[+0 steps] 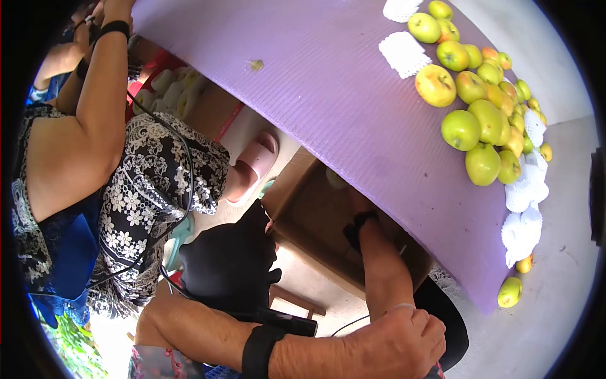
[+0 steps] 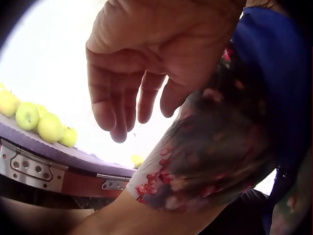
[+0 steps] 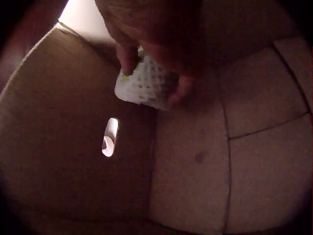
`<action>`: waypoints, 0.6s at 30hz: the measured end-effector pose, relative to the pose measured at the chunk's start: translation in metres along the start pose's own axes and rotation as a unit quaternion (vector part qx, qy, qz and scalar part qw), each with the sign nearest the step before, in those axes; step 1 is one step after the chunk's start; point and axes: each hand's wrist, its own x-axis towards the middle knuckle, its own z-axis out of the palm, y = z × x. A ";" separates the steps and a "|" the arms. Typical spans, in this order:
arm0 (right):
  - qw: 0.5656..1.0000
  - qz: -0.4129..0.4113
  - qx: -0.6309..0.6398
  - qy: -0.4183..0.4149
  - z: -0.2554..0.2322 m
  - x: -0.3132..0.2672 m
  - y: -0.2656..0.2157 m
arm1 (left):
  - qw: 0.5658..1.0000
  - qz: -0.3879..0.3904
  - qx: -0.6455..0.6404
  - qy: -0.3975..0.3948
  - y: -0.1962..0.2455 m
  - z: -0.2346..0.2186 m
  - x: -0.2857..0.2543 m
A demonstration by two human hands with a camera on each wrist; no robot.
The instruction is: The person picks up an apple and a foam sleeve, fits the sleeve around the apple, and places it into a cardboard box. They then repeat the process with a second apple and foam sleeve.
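Note:
My right hand [image 3: 156, 29] reaches down into a cardboard box [image 1: 319, 259] below the table. In the right wrist view its fingers grip an apple in a white foam net [image 3: 146, 83], near a corner where the box walls meet the bottom. A bit of the apple's green skin shows at the net's end. My left hand [image 1: 404, 344] is held across my right forearm, near the body. In the left wrist view its fingers hang loosely with nothing between them.
The purple-covered table [image 1: 303, 95] has a pile of green-yellow apples [image 1: 483, 120] and white foam nets [image 1: 404, 54] along its far side. Another person in a floral skirt [image 1: 139, 208] is at the left, beside apples in a container. A black stool-like shape [image 1: 227, 265] stands near the box.

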 end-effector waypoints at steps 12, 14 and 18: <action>0.982 -0.080 -0.116 -0.125 0.005 0.030 0.037 | 0.998 -0.009 -0.034 -0.058 -0.010 -0.006 -0.018; 0.970 -0.102 -0.146 -0.162 0.004 0.036 0.043 | 0.997 -0.009 -0.038 -0.063 -0.013 -0.007 -0.017; 0.977 -0.045 -0.077 -0.196 0.010 0.045 0.052 | 0.996 -0.008 -0.048 -0.074 -0.016 -0.006 -0.017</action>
